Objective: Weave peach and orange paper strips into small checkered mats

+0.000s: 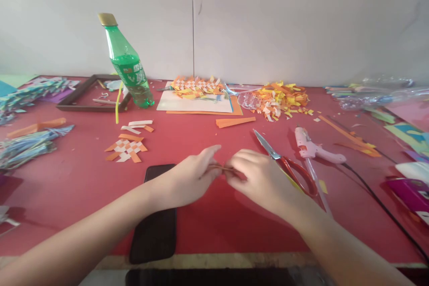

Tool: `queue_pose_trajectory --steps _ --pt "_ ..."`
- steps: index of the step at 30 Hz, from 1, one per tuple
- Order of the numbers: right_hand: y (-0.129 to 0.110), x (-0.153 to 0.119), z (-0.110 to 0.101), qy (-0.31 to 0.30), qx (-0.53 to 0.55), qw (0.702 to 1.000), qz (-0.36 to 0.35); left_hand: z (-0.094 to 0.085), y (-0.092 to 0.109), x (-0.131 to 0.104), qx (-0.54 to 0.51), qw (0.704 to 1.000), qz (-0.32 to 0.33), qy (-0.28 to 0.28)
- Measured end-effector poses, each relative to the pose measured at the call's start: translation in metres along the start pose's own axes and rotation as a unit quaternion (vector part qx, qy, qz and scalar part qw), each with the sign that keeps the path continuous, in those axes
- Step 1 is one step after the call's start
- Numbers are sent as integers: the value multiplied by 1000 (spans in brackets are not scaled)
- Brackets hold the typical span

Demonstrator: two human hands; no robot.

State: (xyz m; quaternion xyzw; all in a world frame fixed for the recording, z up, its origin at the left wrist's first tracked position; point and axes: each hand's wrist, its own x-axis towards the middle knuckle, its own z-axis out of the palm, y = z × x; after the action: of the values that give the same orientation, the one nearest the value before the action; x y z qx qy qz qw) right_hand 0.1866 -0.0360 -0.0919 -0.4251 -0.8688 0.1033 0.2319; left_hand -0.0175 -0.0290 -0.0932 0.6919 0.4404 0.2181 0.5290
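Holds a thin orange strip (221, 168) pinched in the fingers of left hand (186, 182) and right hand (259, 178), above the surface (208, 232), toward its near edge, between a flat black object (156, 237) and red-handled scissors (276, 156).

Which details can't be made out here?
In the head view:
- Thin piece: mostly covered by the fingers of the left hand and right hand, and blurred; its full shape is hidden.
- Black slab: its middle is hidden by the left forearm.
- Magenta object: cut off by the right edge.
- Green bottle: small label lettering too blurred.
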Motion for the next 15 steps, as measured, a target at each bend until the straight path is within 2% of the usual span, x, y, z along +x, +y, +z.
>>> queue_pose_trajectory --steps 2,3,6,7,10,12,15 --pt "1 -1 2 26 128 987 89 -2 3 2 -93 995 0 37" --pt "2 -1 4 26 206 968 140 -2 4 3 -149 987 2 55" --pt "3 -4 10 -1 409 880 242 0 -1 6 -325 943 37 65" --pt "3 -5 12 -7 449 858 250 2 -4 7 -376 923 56 56" --pt "2 -7 19 -5 517 820 244 9 -14 9 -477 875 83 19" --pt "0 -8 23 -12 568 786 245 14 -20 11 -513 855 71 0" --pt "0 -10 29 -36 653 714 249 22 -25 12 -541 837 74 -17"
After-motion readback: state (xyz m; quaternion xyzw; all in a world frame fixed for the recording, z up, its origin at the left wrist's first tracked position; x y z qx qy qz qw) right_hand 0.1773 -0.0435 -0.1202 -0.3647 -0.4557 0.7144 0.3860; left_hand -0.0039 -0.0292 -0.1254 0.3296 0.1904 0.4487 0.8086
